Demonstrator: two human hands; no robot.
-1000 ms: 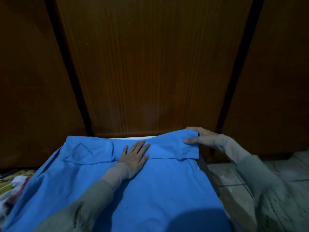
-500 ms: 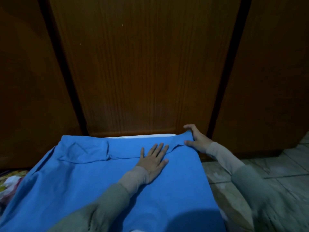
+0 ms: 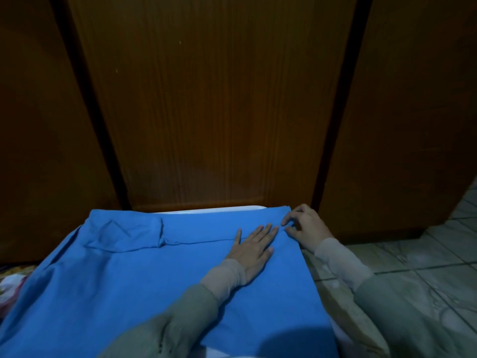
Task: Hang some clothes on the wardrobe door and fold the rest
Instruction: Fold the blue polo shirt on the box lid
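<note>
A blue garment lies spread flat in front of me, its far edge folded back in a band along the top. My left hand presses flat on the cloth near the right end of that fold, fingers straight. My right hand is at the garment's far right corner, fingers curled, its fingertips pinching the folded edge. The brown wooden wardrobe doors stand closed just beyond the garment.
A white edge shows under the garment's far side. Patterned fabric lies at the lower left. A tiled floor runs along the right, with light patterned cloth beside the garment's right edge.
The folded flap on the right has been laid down flat. My left hand slid right along the fold. My right hand came in toward the corner and now pinches the edge.
</note>
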